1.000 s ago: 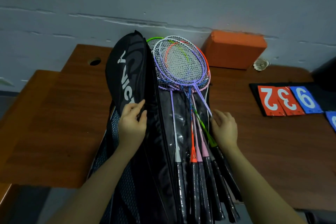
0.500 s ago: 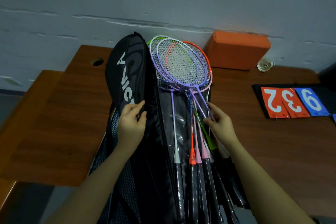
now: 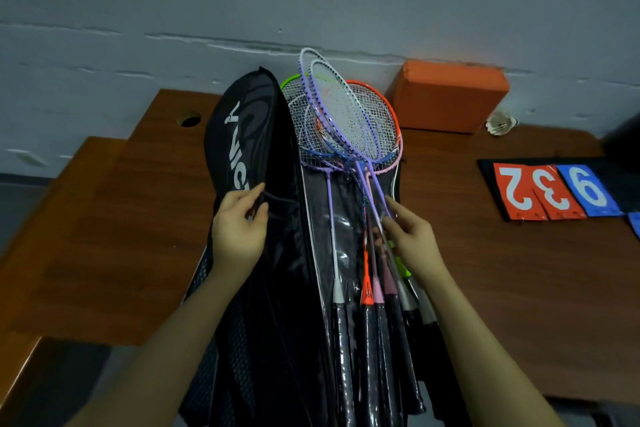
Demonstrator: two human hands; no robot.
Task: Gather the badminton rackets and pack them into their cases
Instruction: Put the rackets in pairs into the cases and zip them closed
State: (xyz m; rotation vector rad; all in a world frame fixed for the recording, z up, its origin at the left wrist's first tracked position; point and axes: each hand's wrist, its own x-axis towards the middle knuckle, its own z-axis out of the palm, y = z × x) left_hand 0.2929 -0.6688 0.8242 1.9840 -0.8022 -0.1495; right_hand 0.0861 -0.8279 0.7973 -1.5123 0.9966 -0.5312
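A black racket case (image 3: 242,135) with white lettering lies open along the brown table, its flap folded up on the left. Several badminton rackets (image 3: 346,121) with purple, orange, green, blue and pink frames lie stacked in the open compartment, heads toward the wall, black grips toward me. My left hand (image 3: 239,229) pinches the edge of the case flap. My right hand (image 3: 408,239) holds the thin purple shafts of two rackets, whose heads are tilted up off the pile.
An orange block (image 3: 446,97) stands against the wall behind the rackets. A shuttlecock (image 3: 500,121) lies beside it. A scoreboard (image 3: 550,191) with red and blue number cards lies at the right. The table (image 3: 121,236) has a cable hole (image 3: 189,118) at the back left.
My right hand moved from the case's right edge onto the racket shafts and took hold of them. The top purple rackets' heads have tilted up and toward the wall. My left hand stayed on the flap.
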